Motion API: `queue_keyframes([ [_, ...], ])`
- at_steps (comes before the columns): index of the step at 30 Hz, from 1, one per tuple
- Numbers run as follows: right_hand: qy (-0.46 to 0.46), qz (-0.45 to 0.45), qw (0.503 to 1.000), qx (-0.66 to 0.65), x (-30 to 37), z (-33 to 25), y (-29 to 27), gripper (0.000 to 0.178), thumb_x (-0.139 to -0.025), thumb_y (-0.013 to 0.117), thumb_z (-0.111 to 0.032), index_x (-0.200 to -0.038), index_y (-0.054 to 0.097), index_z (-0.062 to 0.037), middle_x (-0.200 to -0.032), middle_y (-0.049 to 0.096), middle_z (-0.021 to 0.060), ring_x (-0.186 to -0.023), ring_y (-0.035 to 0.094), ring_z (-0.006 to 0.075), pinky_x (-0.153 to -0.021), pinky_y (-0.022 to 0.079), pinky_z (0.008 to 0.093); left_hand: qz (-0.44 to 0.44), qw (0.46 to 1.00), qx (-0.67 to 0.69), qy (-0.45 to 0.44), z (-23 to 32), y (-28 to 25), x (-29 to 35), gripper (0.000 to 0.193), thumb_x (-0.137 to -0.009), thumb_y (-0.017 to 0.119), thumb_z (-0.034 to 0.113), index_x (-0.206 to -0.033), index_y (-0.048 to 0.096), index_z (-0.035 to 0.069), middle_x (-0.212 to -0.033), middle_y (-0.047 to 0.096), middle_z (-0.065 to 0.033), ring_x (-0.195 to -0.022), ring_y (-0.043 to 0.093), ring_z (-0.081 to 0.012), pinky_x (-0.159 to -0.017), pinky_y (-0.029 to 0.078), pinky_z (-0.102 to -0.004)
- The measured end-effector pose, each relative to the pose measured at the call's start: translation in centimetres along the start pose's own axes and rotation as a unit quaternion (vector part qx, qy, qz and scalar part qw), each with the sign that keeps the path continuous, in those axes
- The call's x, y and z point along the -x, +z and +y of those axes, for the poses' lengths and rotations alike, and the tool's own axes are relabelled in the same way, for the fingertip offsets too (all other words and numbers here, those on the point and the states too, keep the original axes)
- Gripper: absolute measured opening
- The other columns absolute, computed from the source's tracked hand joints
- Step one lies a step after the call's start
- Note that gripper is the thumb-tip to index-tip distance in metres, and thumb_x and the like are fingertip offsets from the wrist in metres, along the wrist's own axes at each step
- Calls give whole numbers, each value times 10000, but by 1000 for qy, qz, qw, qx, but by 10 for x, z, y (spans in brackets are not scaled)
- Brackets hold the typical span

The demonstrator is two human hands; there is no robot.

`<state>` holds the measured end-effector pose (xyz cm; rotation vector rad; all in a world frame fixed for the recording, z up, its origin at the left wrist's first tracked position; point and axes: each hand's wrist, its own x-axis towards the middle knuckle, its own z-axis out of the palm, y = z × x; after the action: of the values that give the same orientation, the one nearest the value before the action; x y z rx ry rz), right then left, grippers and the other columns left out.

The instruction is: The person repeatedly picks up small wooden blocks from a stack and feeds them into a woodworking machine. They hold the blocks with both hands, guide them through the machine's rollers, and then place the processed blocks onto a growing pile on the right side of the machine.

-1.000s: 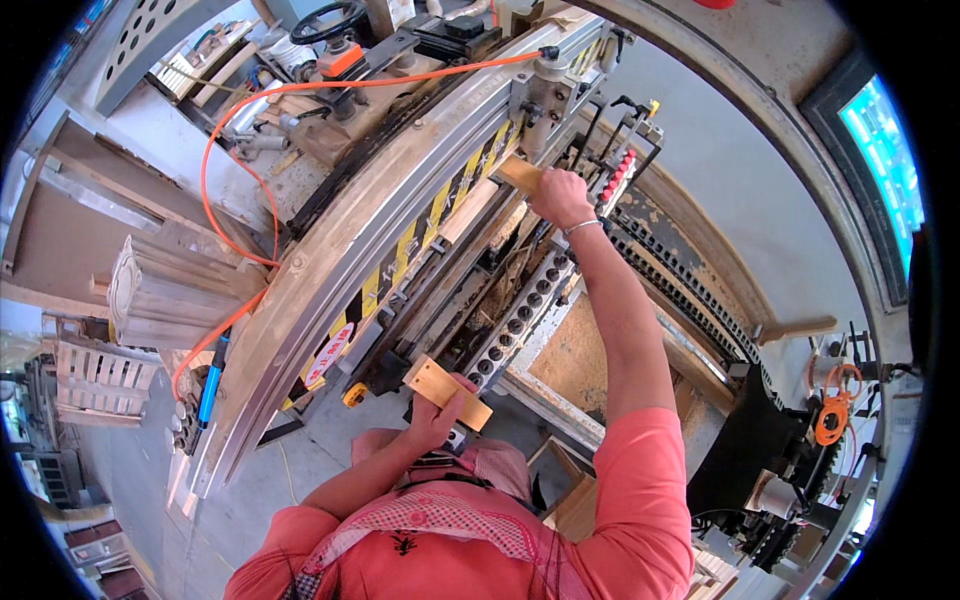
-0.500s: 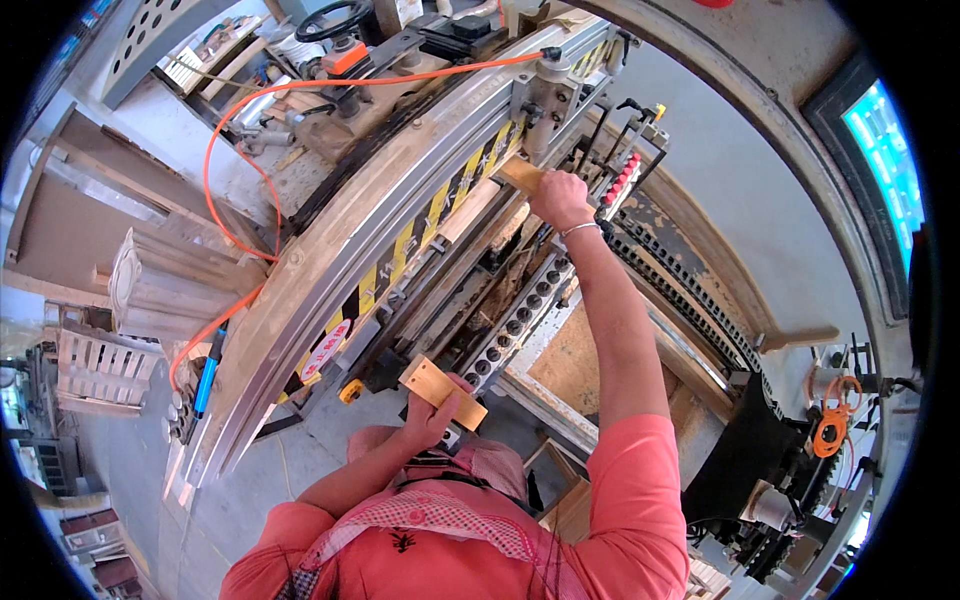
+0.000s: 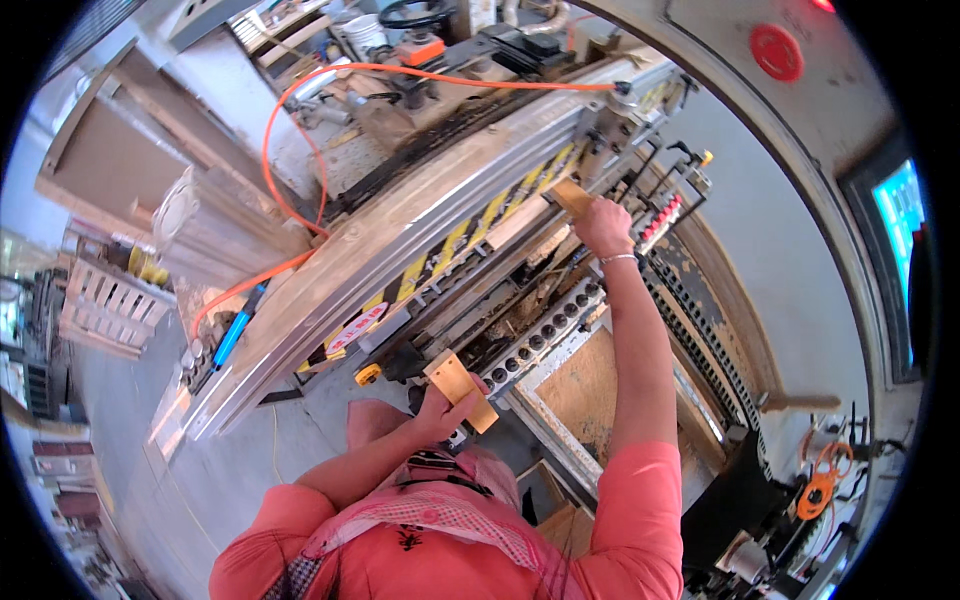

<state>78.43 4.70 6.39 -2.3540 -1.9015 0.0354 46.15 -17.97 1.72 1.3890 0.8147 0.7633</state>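
My left hand (image 3: pixel 440 414) is closed round a short flat wooden block (image 3: pixel 453 377) with small dark holes near its far end. It holds the block over my lap, in front of the machine. Farther off, my right hand (image 3: pixel 606 230) grips the near end of another wooden piece (image 3: pixel 571 195), whose far end lies beneath a metal cylinder (image 3: pixel 612 130) at the machine's beam. A second pale wooden strip (image 3: pixel 518 222) rests along the beam, beside the yellow-and-black striped edge (image 3: pixel 445 250). My right fingertips are partly hidden.
A row of black round rollers (image 3: pixel 537 342) runs between my arms. An orange air hose (image 3: pixel 290 88) loops over the beam. Black chain tracks (image 3: pixel 715 325) lie right of my right arm. At the upper right are a screen (image 3: pixel 898 215) and a red button (image 3: pixel 777 52).
The whole view has shifted, so the machine and both hands appear farther right. Both hands keep their hold on the wooden pieces, with little visible movement against the machine.
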Motion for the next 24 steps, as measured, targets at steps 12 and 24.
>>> queue_keyframes([
  [12,-41,-21,996,74,7,-21,-15,381,-742,590,-394,-777,666,-22,-818,650,207,-799,641,348,-714,520,432,97,986,136,7,17,-9,40,244,-908,509,175,-1096,516,19,-1034,571,-52,-968,533,-137,-833,440,-294],
  [24,-57,61,992,99,11,-8,0,442,-721,659,-358,-992,569,-20,-943,618,217,-893,589,395,-771,473,479,600,796,48,-64,4,-166,216,270,-893,505,173,-1107,515,9,-913,582,-46,-850,531,-119,-739,451,-288],
])
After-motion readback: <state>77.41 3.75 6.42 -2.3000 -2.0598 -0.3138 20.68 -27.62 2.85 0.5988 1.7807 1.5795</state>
